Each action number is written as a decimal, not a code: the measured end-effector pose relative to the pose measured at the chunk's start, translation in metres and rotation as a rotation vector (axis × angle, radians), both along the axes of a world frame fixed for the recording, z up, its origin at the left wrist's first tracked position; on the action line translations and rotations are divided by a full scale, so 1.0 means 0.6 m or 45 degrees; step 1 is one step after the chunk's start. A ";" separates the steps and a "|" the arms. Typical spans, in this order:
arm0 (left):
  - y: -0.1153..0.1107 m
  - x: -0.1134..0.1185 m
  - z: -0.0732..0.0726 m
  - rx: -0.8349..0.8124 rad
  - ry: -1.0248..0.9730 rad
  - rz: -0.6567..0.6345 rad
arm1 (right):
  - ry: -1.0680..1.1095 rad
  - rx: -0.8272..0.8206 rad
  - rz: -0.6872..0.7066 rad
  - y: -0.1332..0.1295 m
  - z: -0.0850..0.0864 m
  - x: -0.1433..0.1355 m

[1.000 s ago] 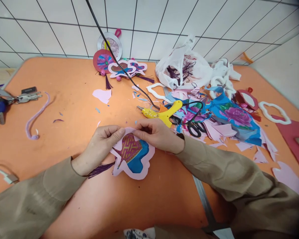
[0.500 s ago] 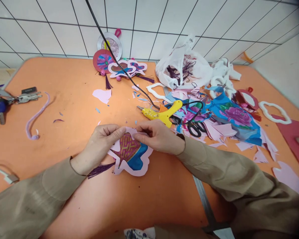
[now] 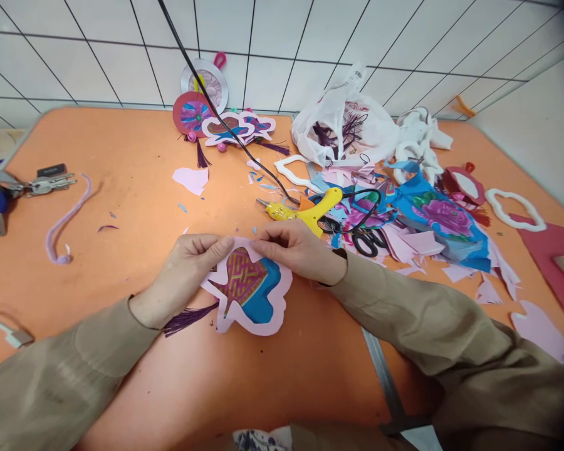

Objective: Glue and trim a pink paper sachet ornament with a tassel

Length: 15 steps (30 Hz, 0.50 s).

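Here, watching from my remote station, I saw both hands on a pink cloud-shaped paper ornament (image 3: 249,291) that lay flat on the orange table (image 3: 136,188), right in front of the person. The left hand (image 3: 188,263) pinched the ornament's upper left edge between thumb and fingers, closed tight on the paper. The right hand (image 3: 296,250) gripped the top edge the same way, fingertips curled in on the pink border. The ornament carried a patch of red-and-gold patterned cloth beside a blue area, and a purple tassel (image 3: 188,318) trailed from its left side under the left wrist. Just beyond the right hand lay a yellow glue gun (image 3: 305,213), its black cord (image 3: 207,94) running up toward the tiled wall. Black-handled scissors (image 3: 366,241) sat near it among a heap of pink and blue scraps (image 3: 427,225). Further back stood finished ornaments (image 3: 225,125) and a white plastic bag (image 3: 343,125). Well apart on the left, a bunch of keys (image 3: 23,186) rested near a lilac pipe cleaner (image 3: 66,219).
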State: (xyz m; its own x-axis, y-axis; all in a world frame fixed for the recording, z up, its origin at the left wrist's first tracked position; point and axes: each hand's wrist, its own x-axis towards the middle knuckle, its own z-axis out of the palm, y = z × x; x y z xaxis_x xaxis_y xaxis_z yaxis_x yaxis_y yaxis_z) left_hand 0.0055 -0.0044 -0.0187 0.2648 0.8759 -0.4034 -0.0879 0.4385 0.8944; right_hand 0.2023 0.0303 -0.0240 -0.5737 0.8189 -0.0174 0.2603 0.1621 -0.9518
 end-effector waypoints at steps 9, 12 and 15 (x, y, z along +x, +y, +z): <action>0.000 -0.001 -0.004 0.085 -0.138 0.028 | 0.074 0.166 -0.398 0.005 -0.006 0.004; -0.002 -0.003 -0.010 0.083 -0.068 0.036 | 0.129 0.123 -0.348 0.003 -0.005 0.004; -0.002 -0.004 -0.010 0.064 -0.090 0.048 | 0.116 0.053 -0.266 0.002 -0.004 0.005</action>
State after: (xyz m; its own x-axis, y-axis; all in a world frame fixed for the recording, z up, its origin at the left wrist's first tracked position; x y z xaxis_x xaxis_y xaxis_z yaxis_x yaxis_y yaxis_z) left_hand 0.0029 -0.0055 -0.0247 0.2574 0.9045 -0.3400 -0.1671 0.3882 0.9063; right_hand 0.2051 0.0313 -0.0266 -0.3895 0.9189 0.0633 0.2054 0.1537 -0.9665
